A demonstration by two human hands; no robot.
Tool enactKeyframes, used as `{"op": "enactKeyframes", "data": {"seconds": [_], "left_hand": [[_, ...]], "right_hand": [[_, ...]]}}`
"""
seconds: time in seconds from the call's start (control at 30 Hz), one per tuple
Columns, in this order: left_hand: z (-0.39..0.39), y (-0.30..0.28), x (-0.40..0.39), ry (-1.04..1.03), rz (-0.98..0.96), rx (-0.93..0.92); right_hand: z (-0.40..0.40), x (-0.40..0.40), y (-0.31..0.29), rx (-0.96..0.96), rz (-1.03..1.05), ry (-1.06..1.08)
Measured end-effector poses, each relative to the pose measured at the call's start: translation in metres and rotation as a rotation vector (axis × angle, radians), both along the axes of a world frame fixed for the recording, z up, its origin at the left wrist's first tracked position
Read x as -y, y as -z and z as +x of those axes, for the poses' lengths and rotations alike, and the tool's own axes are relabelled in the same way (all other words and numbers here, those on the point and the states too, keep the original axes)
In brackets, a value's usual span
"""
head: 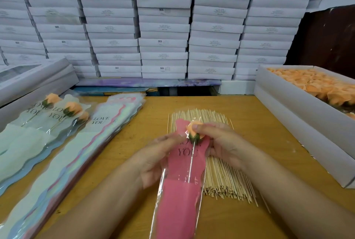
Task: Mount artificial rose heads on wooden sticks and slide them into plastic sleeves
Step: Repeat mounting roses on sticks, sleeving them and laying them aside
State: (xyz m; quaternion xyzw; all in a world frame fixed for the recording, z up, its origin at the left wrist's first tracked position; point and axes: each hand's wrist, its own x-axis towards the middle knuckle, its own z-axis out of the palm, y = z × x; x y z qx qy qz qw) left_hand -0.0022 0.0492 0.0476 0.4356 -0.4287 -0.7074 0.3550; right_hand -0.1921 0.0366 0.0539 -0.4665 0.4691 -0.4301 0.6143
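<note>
Head view, one item in hand. The pink-backed clear plastic sleeve printed "YOU" (182, 171) is held between both hands above the yellow-brown wooden surface (240, 225), its lower end trailing toward the viewer. Inside its upper part sits the peach artificial rose head with green calyx (194, 130), mounted on a thin wooden stick (192, 162) that runs down within the sleeve.

The left hand (159, 160) grips the sleeve's left edge, fingers curled behind the film. The right hand (217, 142) pinches the rose head through or at the film, thumb on top; whether the fingers lie inside or outside the film cannot be told.

Directly beneath the right fingers: a loose bundle of bare wooden sticks (221, 177). Well left of the left fingers: a fanned stack of empty pastel sleeves (63, 162), and beyond it finished peach roses in pale green sleeves (38, 123). Well right of the right fingers: a white cardboard tray of peach rose heads (311, 87). Behind all: stacked white boxes (163, 27).

Risks, as judged: a tight pinch may crush the petals or pull the head off its stick; the stick's point may pierce the thin film if pushed askew; the rose is not yet seated low, so the head may snag at the sleeve mouth.
</note>
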Motion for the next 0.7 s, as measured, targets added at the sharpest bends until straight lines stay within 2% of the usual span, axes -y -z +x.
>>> {"op": "enactKeyframes", "data": {"seconds": [0.17, 0.33, 0.53, 0.7], "left_hand": [[-0.003, 0.005, -0.007, 0.185, 0.055, 0.039], [-0.005, 0.007, -0.010, 0.270, 0.059, 0.049], [-0.009, 0.004, -0.013, 0.141, 0.060, 0.034], [-0.010, 0.003, -0.014, 0.066, 0.055, 0.031]], "right_hand": [[-0.009, 0.004, -0.004, 0.041, -0.011, 0.066], [-0.015, 0.007, -0.004, 0.055, -0.016, 0.093], [-0.018, 0.004, -0.004, 0.073, 0.037, 0.059], [-0.013, -0.005, -0.002, -0.021, 0.089, -0.040]]}}
